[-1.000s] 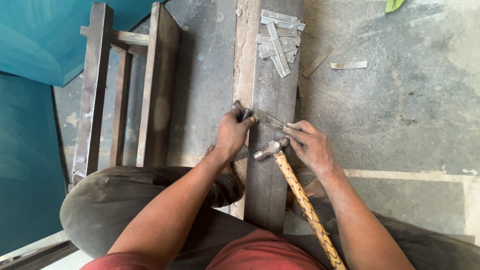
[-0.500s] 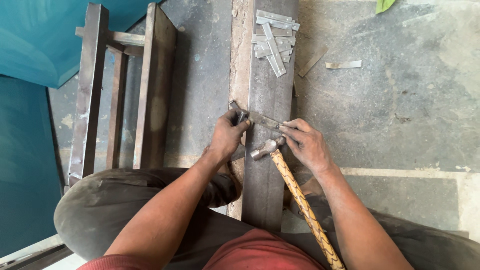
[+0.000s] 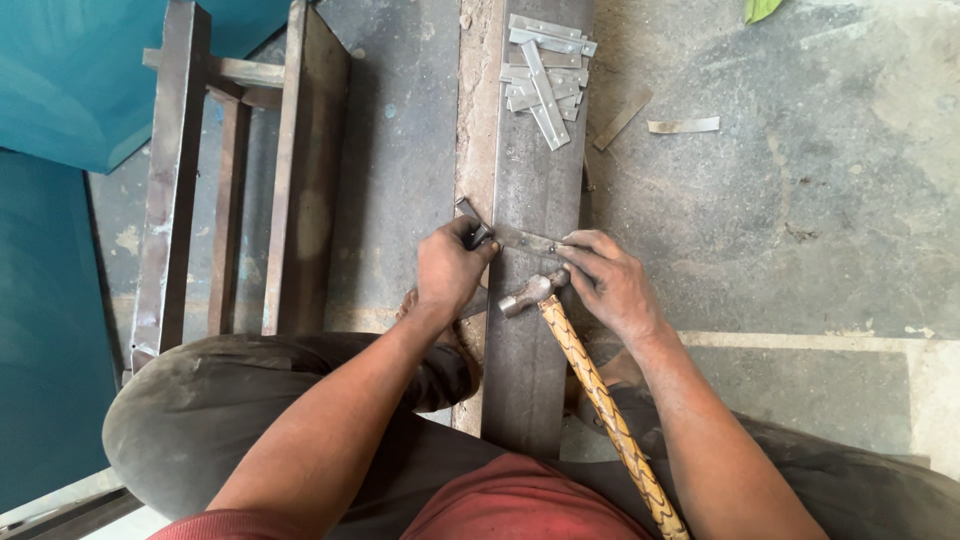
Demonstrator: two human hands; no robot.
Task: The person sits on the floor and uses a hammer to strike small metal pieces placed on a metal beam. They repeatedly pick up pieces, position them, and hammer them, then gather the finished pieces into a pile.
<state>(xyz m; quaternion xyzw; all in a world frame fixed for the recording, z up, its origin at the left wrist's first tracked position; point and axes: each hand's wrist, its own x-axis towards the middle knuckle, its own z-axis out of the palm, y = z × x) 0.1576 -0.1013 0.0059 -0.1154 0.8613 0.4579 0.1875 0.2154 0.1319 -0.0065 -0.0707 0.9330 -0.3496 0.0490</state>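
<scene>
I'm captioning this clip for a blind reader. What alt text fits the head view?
Seen from above, a person's left hand and right hand press a flat metal strip across a long steel beam on a concrete floor. A hammer with a patterned handle lies on the beam by the right hand; more strips are piled at the far end.

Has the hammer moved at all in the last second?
No. The hammer lies in the same spot on the steel beam, its head just below the flat strip.
</scene>
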